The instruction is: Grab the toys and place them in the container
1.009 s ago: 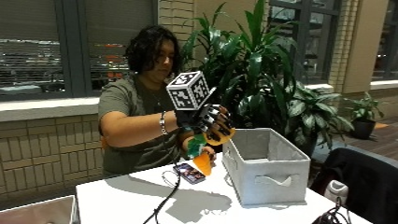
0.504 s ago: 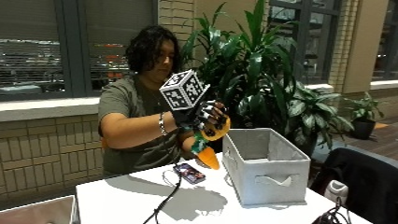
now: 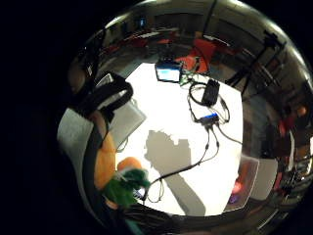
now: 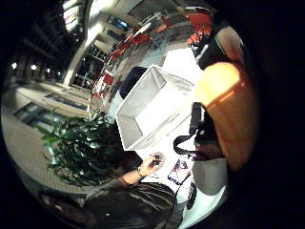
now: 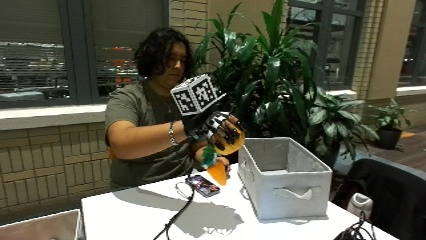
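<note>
Orange plush toy (image 5: 229, 145) with a green bit is wrapped up in the gloved right hand's (image 5: 216, 131) fingers (image 5: 229, 134), which are curled round it and hold it up in the air. Just past the fingers, a little lower, sits the grey fabric container (image 5: 283, 177) on the white worktop (image 5: 140, 215), its open top looking empty from the thumb-side view. So I'd say the pick-up is done and the drop isn't. A second orange piece (image 5: 218, 172) hangs below the hand; can't tell whether it's another toy. A phone (image 5: 203, 185) lies nearby too.
</note>
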{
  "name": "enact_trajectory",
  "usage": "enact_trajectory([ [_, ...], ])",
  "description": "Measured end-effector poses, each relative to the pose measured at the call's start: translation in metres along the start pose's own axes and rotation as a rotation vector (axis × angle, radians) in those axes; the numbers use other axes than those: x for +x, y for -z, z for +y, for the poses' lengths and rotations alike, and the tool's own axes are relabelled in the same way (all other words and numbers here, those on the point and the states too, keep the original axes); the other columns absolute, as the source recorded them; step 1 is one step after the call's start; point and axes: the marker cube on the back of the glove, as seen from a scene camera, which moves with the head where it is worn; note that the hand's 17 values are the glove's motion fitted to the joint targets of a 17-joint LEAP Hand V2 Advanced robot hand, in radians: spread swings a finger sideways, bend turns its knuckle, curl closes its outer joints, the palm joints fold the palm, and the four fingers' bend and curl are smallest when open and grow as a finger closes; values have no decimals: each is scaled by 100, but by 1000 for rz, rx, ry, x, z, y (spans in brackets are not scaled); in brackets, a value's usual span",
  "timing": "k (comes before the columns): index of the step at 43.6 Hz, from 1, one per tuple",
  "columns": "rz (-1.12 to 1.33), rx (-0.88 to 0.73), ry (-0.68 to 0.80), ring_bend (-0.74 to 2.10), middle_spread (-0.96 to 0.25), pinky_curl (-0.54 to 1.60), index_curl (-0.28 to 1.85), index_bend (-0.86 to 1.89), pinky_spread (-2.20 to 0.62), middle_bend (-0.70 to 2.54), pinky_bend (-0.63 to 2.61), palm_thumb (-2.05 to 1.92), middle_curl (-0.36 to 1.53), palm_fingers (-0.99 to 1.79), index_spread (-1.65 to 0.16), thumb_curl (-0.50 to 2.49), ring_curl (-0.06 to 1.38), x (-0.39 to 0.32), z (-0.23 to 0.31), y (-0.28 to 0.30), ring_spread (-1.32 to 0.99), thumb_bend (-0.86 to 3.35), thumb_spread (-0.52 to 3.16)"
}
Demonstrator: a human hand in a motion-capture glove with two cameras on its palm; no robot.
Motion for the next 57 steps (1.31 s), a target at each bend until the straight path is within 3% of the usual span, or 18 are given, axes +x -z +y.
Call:
enact_trajectory([
  [4, 43, 22, -87, 117, -53, 44, 53, 19, -37, 53, 119, 43, 90, 64, -39, 45, 58, 7, 3, 2, -43, 33, 125],
  [7, 80, 67, -141, 97, -42, 47, 60, 32, -27, 36, 115, 27, 85, 20, -39, 39, 56, 12, 7, 7, -36, 23, 128],
  [10, 108, 118, -169, 85, -36, 45, 61, 36, -21, 28, 116, 29, 81, 10, -39, 39, 52, 17, 14, 13, -32, 25, 133],
  [19, 56, 37, -170, 79, -27, 35, 55, 36, -14, 23, 103, 30, 74, 29, -40, 37, 41, 44, 39, 10, -30, 26, 145],
  [26, -18, -128, -160, 87, -27, 32, 56, 37, -17, 25, 94, 29, 73, 42, -39, 36, 43, 75, 68, -19, -33, 26, 150],
  [37, -48, -225, 28, 85, -28, 30, 58, 37, -20, 33, 85, 36, 72, 48, -39, 39, 43, 84, 85, -57, -35, 32, 159],
  [45, 61, -312, 226, 70, -31, 28, 61, 46, -17, 47, 71, 38, 74, 45, -39, 39, 39, 69, 77, -97, -39, 37, 163],
  [57, 274, -302, 234, 60, -38, 24, 61, 44, -11, 67, 53, 30, 74, 47, -40, 35, 34, 68, 61, -139, -43, 54, 170],
])
